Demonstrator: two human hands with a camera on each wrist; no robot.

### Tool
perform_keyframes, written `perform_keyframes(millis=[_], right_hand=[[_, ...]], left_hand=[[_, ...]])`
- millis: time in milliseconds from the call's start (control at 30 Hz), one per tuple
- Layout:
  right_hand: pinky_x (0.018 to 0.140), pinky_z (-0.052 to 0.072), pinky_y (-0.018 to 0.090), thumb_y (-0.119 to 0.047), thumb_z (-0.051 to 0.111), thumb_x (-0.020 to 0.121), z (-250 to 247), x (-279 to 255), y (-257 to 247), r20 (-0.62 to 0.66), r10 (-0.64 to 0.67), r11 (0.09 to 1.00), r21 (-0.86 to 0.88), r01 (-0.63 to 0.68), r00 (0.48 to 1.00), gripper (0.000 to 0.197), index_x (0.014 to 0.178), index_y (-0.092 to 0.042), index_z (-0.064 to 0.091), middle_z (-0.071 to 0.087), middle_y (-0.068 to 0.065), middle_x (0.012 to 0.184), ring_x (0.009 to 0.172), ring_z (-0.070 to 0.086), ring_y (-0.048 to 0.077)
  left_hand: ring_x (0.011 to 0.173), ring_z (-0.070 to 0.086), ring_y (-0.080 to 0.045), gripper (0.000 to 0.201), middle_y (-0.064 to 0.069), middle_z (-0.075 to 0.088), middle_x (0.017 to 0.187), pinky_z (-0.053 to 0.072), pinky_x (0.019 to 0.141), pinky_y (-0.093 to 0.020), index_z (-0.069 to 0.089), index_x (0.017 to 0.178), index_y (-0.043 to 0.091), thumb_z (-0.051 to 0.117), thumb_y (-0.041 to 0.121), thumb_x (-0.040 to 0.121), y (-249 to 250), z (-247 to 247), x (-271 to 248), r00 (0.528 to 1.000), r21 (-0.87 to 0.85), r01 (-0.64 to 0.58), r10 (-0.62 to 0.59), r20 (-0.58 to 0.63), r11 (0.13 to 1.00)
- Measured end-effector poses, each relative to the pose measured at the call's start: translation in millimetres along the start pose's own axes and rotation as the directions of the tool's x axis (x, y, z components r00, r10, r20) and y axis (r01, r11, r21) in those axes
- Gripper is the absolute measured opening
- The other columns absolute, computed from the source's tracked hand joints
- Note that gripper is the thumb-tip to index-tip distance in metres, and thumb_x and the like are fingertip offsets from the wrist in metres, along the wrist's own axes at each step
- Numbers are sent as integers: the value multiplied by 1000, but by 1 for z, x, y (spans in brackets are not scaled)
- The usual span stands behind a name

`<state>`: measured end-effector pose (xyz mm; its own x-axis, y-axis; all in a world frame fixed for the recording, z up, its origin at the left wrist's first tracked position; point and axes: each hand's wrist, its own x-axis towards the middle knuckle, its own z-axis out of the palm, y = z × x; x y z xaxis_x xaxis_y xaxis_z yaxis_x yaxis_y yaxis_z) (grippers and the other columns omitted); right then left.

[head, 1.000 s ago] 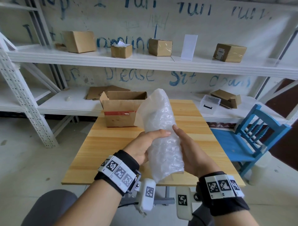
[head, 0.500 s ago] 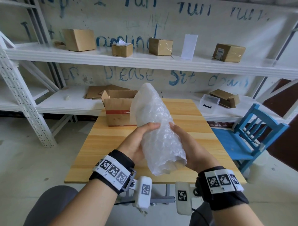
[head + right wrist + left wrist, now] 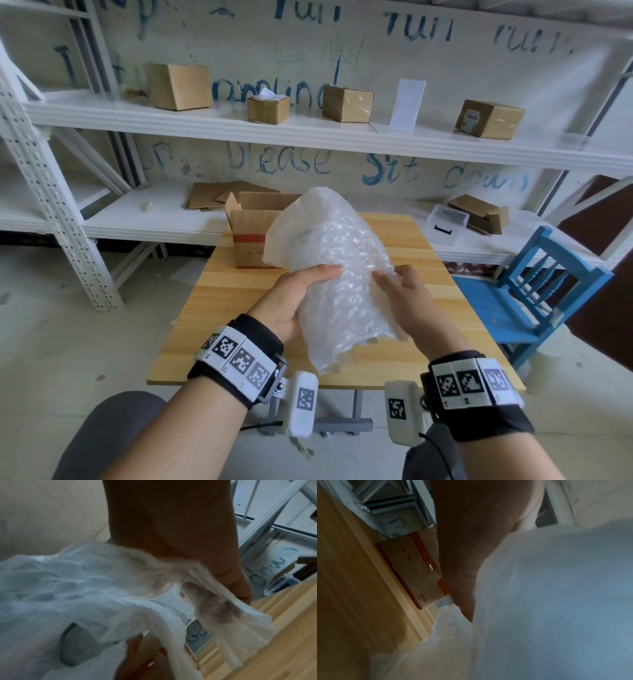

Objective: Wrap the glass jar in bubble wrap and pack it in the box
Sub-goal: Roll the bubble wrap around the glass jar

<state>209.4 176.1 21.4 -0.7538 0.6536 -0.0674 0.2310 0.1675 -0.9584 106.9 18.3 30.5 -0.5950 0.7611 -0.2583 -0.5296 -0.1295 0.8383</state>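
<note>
While both hands are up over the table, here is what each view gives.

head / bundle: bubble wrap (image 3: 337,270) rolled into a tilted tube, centre of frame, held in the air above the wooden table (image 3: 219,308); the jar itself is not visible through the wrap.
head / left hand: left hand (image 3: 294,301) grips the tube's left side, thumb laid across the front.
head / right hand: right hand (image 3: 404,301) pinches a loose edge of wrap on the tube's right side.
head / box: open cardboard box (image 3: 248,233) on the table's far left part, behind the bundle, flaps up.
head / surroundings: blue chair (image 3: 534,301) right of frame; white shelves (image 3: 308,130) with small cartons across the top.

left wrist / view: blurred; bubble wrap (image 3: 547,595) fills the right and bottom, left hand (image 3: 462,550) pressed against it, box (image 3: 419,572) centre left on the table.

right wrist / view: right hand (image 3: 180,527) upper centre, thumb and fingers pinching a gathered fold of bubble wrap (image 3: 85,588); a dark curved shape shows through the wrap lower left, cannot tell what it is.
</note>
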Motion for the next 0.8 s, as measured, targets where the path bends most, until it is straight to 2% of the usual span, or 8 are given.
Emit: perform_keyframes(millis=[133,200,300,367,500,567,667,800], right_hand=[[74,55,38,-32,61,99,-5,-2,1,-65,23,998,-50,-26,998,39,130,-16,43,60,12,123,95,65,25],[71,52,36,-28,67,95,-10,-4,2,-91,30,997,-62,-36,995,47,133,-18,42,54,8,123,93,62,21],[77,52,36,-29,76,88,-16,-4,2,-137,35,995,-85,-47,990,63,140,-20,43,50,8,126,106,60,27],[69,48,30,-29,79,85,-17,-5,1,-136,29,991,-123,-46,990,68,142,-20,45,48,8,129,108,57,26],[57,40,21,-19,80,84,-20,-1,3,-142,36,979,-192,-63,989,71,145,-17,44,44,4,118,82,54,8],[66,47,24,-13,75,87,-19,0,2,-181,16,975,-214,-55,983,78,152,-13,32,50,7,123,89,59,12],[90,46,32,-18,71,90,-15,1,-2,-250,-45,989,-148,7,967,99,161,-13,1,49,17,143,127,56,29],[107,44,44,-42,69,91,-7,-1,-11,-119,-77,996,43,83,990,105,162,-21,-5,55,11,142,130,54,27]], left_hand=[[105,72,-34,41,-16,77,111,55,95,-48,68,120,9,74,17,81,6,-5,-1,1000,13,-13,13,11,1000],[96,75,-30,37,-13,79,103,57,90,-46,67,119,10,73,17,83,10,-8,-2,1000,13,-25,25,19,1000],[95,75,-29,45,-12,79,102,58,87,-45,65,123,11,74,19,80,13,-8,-2,999,22,-35,35,22,999],[96,75,-30,47,-12,79,102,58,88,-45,65,122,11,75,19,77,12,-7,-1,999,35,-33,32,29,999],[98,74,-31,46,-13,78,105,57,89,-46,65,123,11,74,19,79,10,-3,-1,999,40,-30,28,47,999],[95,75,-30,43,-12,79,103,58,88,-46,65,121,12,72,19,80,11,-4,-1,997,29,-34,32,64,999],[91,76,-28,42,-10,79,99,59,83,-44,65,120,14,72,19,79,14,-5,-3,996,3,-62,62,65,998],[100,74,-31,31,-11,79,106,57,91,-48,67,117,15,70,17,87,14,-4,-4,996,29,-83,83,14,996]])
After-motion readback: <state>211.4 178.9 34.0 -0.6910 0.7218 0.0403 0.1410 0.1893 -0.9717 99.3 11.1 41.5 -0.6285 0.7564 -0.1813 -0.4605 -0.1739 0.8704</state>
